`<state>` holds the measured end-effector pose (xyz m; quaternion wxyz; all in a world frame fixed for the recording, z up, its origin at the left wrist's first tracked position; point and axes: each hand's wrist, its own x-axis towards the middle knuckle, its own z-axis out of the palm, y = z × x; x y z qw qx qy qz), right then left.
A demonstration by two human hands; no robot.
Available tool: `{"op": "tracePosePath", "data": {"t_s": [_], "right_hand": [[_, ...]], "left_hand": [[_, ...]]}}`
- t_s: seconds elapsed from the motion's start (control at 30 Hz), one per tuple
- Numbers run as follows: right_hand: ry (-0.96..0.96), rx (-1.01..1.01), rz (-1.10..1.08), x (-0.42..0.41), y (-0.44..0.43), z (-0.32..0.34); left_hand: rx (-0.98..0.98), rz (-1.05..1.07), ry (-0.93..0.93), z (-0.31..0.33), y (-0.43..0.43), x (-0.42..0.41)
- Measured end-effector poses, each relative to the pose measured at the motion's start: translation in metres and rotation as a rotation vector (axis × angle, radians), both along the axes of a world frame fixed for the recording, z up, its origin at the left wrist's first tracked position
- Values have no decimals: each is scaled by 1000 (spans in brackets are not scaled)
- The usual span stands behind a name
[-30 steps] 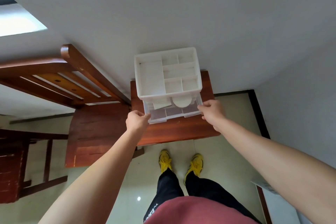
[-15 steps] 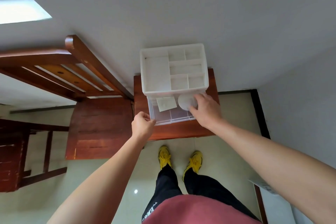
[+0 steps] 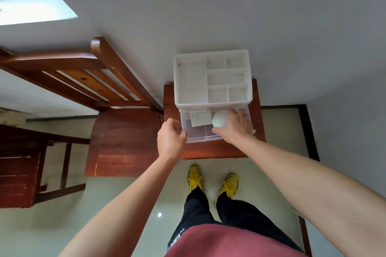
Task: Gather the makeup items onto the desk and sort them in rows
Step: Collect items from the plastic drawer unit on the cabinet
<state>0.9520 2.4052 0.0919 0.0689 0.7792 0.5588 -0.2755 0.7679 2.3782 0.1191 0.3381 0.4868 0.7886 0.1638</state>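
A white plastic organizer (image 3: 213, 77) with bare top compartments stands on a small wooden stool (image 3: 213, 149) against the wall. Its clear drawer (image 3: 198, 134) is pulled out toward me. Inside lie a square white pad (image 3: 200, 118) and a round white compact (image 3: 219, 120). My right hand (image 3: 235, 126) reaches into the drawer with thumb and fingers curled round the round compact. My left hand (image 3: 171, 139) holds the drawer's front left corner.
A wooden chair (image 3: 123, 142) stands just left of the stool, its slatted back leaning against the wall. More dark wooden furniture (image 3: 18, 165) sits at the far left. My feet in yellow shoes (image 3: 213, 181) stand on the pale tiled floor before the stool.
Both hands had pulled the drawer out by its front corners. My right hand then left the corner and moved into the drawer onto the round compact; the left stays at the corner.
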Motion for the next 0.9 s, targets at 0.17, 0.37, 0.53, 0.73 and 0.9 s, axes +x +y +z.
{"op": "tracePosePath", "data": {"t_s": [0.17, 0.37, 0.53, 0.73, 0.9], "right_hand": [[122, 46, -16, 15, -4, 17], [299, 164, -150, 59, -22, 33], [495, 130, -397, 85, -34, 27], [663, 96, -564, 96, -51, 13], [844, 81, -676, 100, -54, 8]], "left_hand": [[72, -33, -20, 6, 10, 16], [-176, -125, 41, -10, 29, 51], [-220, -108, 221, -41, 42, 79], [-130, -223, 493, -61, 42, 100], [-162, -171, 416, -57, 42, 100]]}}
